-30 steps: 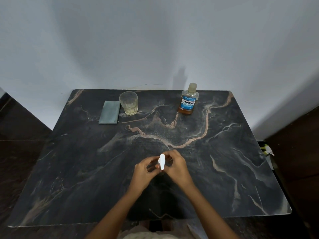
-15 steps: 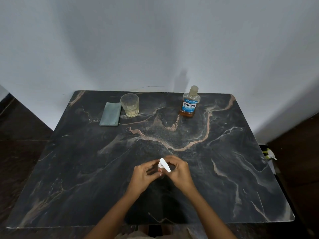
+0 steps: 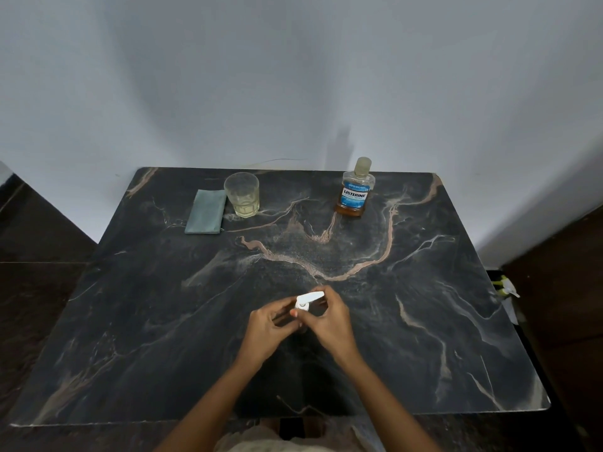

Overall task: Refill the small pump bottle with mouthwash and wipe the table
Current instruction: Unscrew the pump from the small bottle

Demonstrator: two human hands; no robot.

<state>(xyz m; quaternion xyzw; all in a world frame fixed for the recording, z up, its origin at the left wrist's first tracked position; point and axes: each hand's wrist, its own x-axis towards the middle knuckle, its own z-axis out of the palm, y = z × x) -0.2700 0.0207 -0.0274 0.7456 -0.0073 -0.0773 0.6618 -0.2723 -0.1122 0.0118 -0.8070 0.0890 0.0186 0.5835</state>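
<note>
I note both hands closed on the pump bottle (image 3: pixel 303 313): left hand (image 3: pixel 267 327) steadying its upright body, right hand (image 3: pixel 329 321) pinching the white pump head (image 3: pixel 308 299) directly above.

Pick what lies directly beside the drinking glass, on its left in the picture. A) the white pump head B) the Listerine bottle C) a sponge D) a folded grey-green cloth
D: the folded grey-green cloth lies flat right beside the drinking glass at the table's far edge.

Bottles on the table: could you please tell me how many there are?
2: the Listerine mouthwash bottle stands at the far right; the small pump bottle is between both hands near the front, its body mostly hidden.
</note>
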